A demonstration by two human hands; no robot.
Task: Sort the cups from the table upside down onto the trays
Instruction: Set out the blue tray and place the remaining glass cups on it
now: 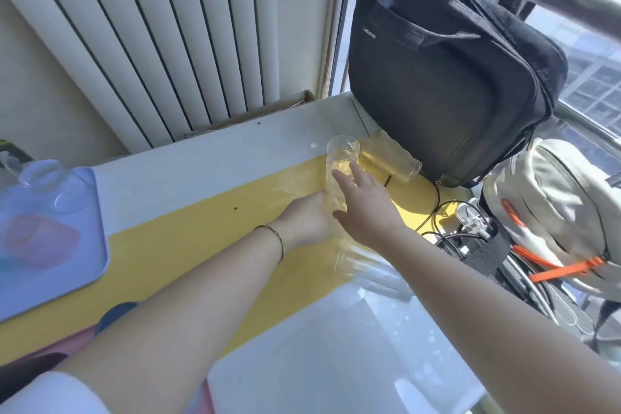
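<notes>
A tall clear cup (341, 161) stands upright on the yellow strip of the table, and my left hand (307, 222) is wrapped around its lower part. My right hand (368, 208) is beside the cup with fingers spread, its fingertips touching the right side. A second clear cup (393, 158) lies on its side just behind, against the black bag. A third clear cup (366, 267) lies on its side under my right forearm. At the left, a pale blue tray (90, 245) holds two clear cups (43, 175) upside down.
A black laptop bag (447, 77) stands at the table's far right corner. A beige backpack (551, 212) and tangled cables (463, 222) sit off the right edge. A glossy white tray (336, 353) lies near me. A radiator (151, 37) lines the wall behind.
</notes>
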